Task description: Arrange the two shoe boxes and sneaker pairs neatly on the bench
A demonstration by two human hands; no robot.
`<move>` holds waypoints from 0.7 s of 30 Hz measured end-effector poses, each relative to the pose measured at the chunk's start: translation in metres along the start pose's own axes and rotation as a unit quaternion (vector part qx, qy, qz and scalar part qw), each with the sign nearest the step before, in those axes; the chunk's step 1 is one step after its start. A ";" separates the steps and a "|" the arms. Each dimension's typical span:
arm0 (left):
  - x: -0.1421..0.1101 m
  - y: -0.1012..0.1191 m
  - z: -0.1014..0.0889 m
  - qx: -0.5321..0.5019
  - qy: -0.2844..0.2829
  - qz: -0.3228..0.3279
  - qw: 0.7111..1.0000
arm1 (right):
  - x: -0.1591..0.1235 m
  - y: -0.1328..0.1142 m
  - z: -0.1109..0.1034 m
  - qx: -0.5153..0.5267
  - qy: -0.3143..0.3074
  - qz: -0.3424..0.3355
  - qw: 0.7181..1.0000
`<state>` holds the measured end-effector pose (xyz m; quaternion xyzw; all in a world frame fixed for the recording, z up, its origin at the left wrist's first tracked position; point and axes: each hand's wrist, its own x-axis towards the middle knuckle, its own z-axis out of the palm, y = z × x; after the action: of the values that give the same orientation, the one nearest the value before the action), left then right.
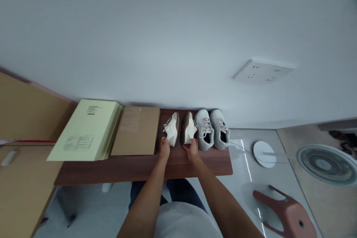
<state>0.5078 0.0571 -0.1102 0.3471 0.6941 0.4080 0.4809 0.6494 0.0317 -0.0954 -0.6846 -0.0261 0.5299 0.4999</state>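
My left hand is closed around the heel end of a cream sneaker with a brown sole. A matching cream sneaker is gripped at its heel by my right hand. Both shoes are tipped on their sides, soles facing each other, over the dark wooden table. Just right of my right hand stands a pair of light grey sneakers, the nearer grey sneaker beside the other grey sneaker, toes toward the wall. My fingertips are partly hidden behind the shoes.
Left of the shoes lie a brown cardboard box and a pale green box. A white wall with a socket plate rises behind the table. On the right are a pink stool and a fan.
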 end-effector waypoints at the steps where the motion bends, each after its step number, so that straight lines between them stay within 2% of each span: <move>1: 0.002 0.000 0.003 0.007 0.008 -0.007 1.000 | 0.001 -0.001 0.002 0.002 0.010 -0.001 1.000; 6: -0.002 0.012 0.006 0.109 0.045 -0.018 0.993 | -0.009 -0.012 0.012 -0.021 0.049 0.016 0.998; 9: -0.033 0.014 0.003 0.145 0.065 0.008 0.987 | -0.028 -0.018 -0.012 -0.081 0.005 0.016 0.997; 10: -0.049 0.013 0.004 0.149 0.070 0.026 0.986 | -0.034 -0.021 -0.028 -0.114 -0.015 -0.017 0.993; 12: -0.084 0.011 0.016 0.166 0.037 0.103 0.980 | -0.041 -0.031 -0.069 -0.178 -0.038 -0.176 0.967; 13: -0.100 0.011 0.027 0.167 -0.004 0.139 0.976 | -0.040 -0.038 -0.090 -0.204 -0.007 -0.259 0.944; 14: -0.113 0.014 0.041 0.169 -0.057 0.167 0.970 | -0.037 -0.046 -0.109 -0.239 0.049 -0.323 0.915; 16: -0.129 0.024 0.078 0.185 -0.153 0.187 0.953 | -0.023 -0.062 -0.137 -0.297 0.181 -0.369 0.862; 17: -0.131 0.031 0.098 0.197 -0.177 0.182 0.947 | -0.013 -0.070 -0.146 -0.324 0.192 -0.365 0.851; 19: -0.126 0.047 0.133 0.224 -0.200 0.168 0.939 | 0.007 -0.083 -0.155 -0.351 0.165 -0.351 0.852; 21: -0.113 0.059 0.153 0.234 -0.197 0.159 0.939 | 0.023 -0.092 -0.162 -0.342 0.134 -0.349 0.862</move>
<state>0.6927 0.0187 -0.0452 0.6289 0.5972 0.2288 0.4421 0.8268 -0.0157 -0.0557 -0.8231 -0.3758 0.1815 0.3851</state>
